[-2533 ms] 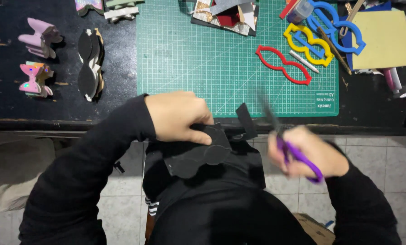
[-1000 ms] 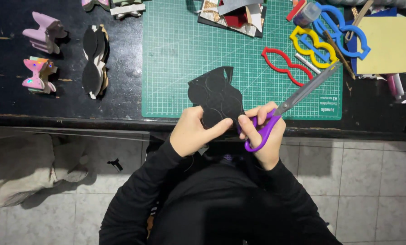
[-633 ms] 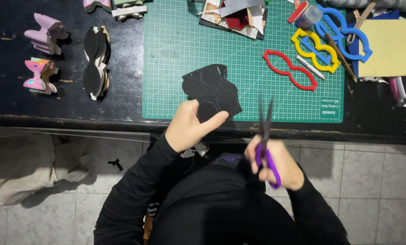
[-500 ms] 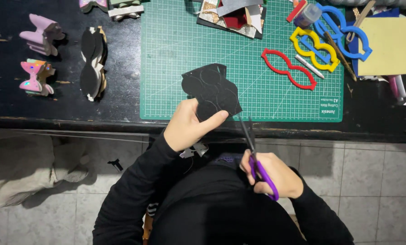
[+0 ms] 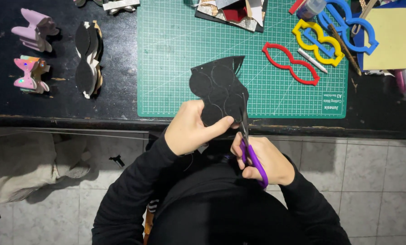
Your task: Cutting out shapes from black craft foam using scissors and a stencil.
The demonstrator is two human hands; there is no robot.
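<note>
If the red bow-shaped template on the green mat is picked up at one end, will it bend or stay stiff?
The red template is only a thin outline with an open middle, so it is probably light and may flex slightly. It lies flat on the green mat, so it should slide, not roll. The narrow waist looks like its weakest spot.

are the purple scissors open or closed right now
Nearly closed: the purple scissors show one narrow blade line against the black sheet.
</note>
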